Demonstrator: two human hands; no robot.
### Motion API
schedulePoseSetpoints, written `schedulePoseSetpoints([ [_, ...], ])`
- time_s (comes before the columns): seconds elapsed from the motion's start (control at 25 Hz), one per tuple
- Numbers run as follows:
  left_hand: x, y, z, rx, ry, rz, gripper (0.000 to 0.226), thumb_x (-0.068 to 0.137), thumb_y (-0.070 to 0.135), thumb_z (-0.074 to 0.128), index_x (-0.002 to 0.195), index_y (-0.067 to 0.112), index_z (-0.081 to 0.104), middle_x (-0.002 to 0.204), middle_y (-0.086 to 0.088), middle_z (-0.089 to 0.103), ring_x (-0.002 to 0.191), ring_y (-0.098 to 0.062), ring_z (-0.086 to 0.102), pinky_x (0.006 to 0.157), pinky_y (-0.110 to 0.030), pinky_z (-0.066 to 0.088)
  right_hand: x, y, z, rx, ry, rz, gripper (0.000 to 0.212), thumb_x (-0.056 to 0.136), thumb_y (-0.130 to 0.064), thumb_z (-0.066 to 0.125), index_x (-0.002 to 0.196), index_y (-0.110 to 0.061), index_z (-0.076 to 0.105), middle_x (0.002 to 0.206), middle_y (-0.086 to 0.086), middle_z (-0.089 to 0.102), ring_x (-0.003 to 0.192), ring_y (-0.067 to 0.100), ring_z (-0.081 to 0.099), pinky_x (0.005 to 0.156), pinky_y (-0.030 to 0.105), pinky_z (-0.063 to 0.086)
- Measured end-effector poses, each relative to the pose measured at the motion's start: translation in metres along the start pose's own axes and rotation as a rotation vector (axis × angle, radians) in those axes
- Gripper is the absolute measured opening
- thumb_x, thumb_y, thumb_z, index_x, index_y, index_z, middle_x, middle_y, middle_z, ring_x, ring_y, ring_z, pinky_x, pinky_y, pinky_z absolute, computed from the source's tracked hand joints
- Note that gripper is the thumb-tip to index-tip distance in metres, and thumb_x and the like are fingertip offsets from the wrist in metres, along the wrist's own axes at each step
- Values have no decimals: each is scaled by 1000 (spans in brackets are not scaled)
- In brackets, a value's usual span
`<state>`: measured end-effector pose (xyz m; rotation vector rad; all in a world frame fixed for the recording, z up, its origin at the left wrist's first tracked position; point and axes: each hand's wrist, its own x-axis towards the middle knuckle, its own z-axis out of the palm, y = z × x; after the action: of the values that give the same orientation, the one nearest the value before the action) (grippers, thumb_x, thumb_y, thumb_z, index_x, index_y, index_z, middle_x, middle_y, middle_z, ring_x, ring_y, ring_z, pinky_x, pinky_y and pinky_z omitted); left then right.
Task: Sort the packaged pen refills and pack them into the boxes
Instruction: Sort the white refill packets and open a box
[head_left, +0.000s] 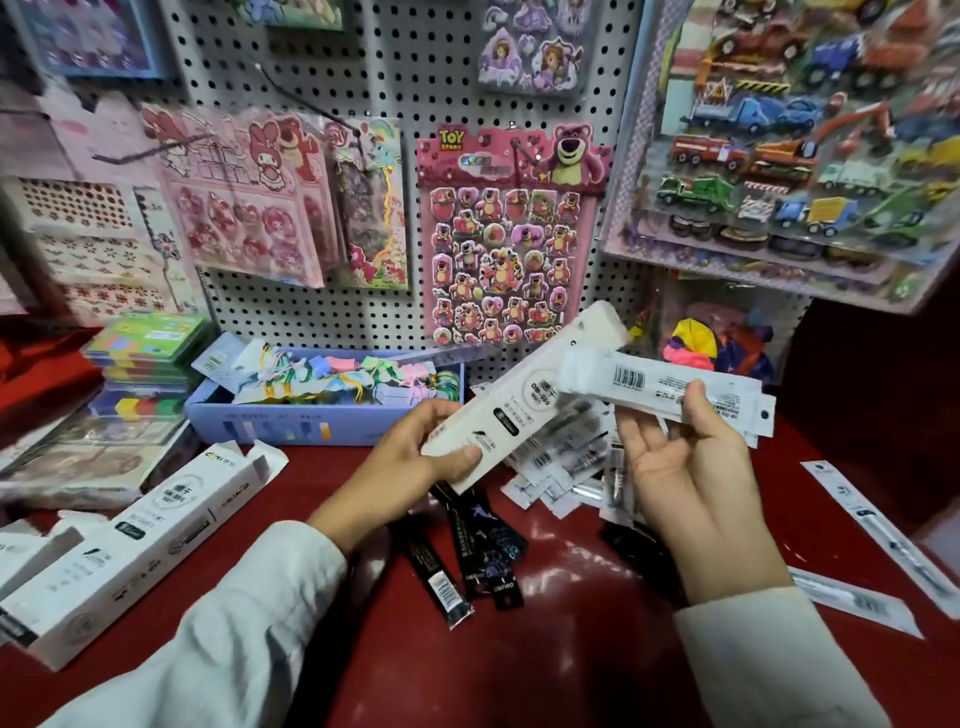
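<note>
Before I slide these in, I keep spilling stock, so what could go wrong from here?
1. The right hand pinches the white refill packs only at one end, so they may fan out and drop.
2. The left hand grips the white box low down and tilted, so it could twist as packs enter.
3. Black packs lie directly below, so dropped white ones could mix with them.

My left hand (415, 457) sits at frame centre, fingers curled and clamped. My right hand (680, 457), palm up, pinches beside it.
</note>
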<state>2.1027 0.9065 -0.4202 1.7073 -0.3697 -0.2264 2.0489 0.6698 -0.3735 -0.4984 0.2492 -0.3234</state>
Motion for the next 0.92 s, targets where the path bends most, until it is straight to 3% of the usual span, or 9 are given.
schedulePoseSetpoints([
  [0.16,-28,20,-9,-86,-176,114,60,79,7,73,127,29,45,113,-23,58,104,-33,62,88,-50,50,-9,9,5,25,-94,57,22,98,-29,52,99,-15,68,91,4,79,81,19,76,108,51,39],
  [0.24,-35,22,0,13,-190,166,80,79,5,73,138,44,34,116,-12,62,111,-32,61,93,-50,48,-17,16,9,25,-182,91,32,94,-31,53,84,-15,79,91,4,79,79,19,76,110,55,36],
  [0.32,-37,25,13,68,-132,246,89,83,8,72,145,50,22,128,-1,61,114,-25,62,94,-41,50,-25,24,13,26,-279,128,31,89,-31,55,81,-17,82,97,6,78,87,20,75,101,55,47],
  [0.4,-38,35,20,130,-38,375,89,85,13,72,149,47,19,141,8,53,124,-18,57,101,-36,46,-31,28,16,29,-342,144,28,88,-30,56,92,-17,81,106,8,76,96,21,74,86,49,57],
  [0.48,-40,45,18,300,37,517,81,84,15,73,146,39,29,145,16,46,130,-10,49,104,-32,43,-33,27,17,42,-347,140,27,87,-28,57,104,-17,75,110,8,75,100,21,73,84,47,58],
  [0.6,-46,60,5,497,69,562,58,79,12,71,125,39,47,120,19,60,107,-7,61,89,-29,49,-31,17,19,64,-313,101,26,86,-27,59,106,-16,71,104,6,76,95,19,74,87,46,57],
  [0.72,-50,70,-5,517,83,525,51,72,2,60,111,33,48,99,10,64,79,-25,64,74,-36,53,-28,6,22,73,-308,30,24,86,-26,58,88,-18,81,99,4,77,92,18,74,84,44,59],
  [0.84,-48,71,-8,636,103,566,58,67,0,52,116,31,53,111,16,61,96,0,58,80,-16,44,-28,6,27,45,-335,-15,22,86,-24,59,89,-21,81,99,3,78,95,17,74,81,43,60],
  [0.92,-47,68,-7,748,141,574,61,67,7,52,123,33,52,118,21,55,104,2,54,87,-16,41,-30,11,31,22,-335,-23,25,85,-22,61,106,-19,72,102,6,77,99,20,73,81,45,59],
])
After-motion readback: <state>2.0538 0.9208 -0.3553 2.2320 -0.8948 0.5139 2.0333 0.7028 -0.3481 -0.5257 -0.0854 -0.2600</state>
